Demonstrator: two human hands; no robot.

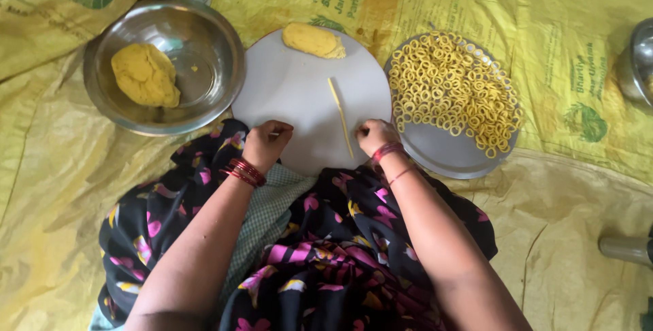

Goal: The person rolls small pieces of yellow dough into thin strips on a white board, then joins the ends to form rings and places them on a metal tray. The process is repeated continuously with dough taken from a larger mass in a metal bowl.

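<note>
A round grey board (299,86) lies on the floor in front of me. On it a thin yellow dough strip (339,114) runs toward me, and a lump of yellow dough (313,40) sits at its far edge. My left hand (266,142) rests at the board's near edge with fingers curled; nothing shows in it. My right hand (375,136) is curled beside the near end of the strip; whether it pinches the strip I cannot tell. Red bangles circle both wrists.
A steel bowl (204,45) at the left holds a large dough ball (145,74). A steel plate (442,154) at the right carries several small yellow dough rings (452,89). Yellow printed sheeting (558,195) covers the floor. Another steel vessel (638,62) shows at the right edge.
</note>
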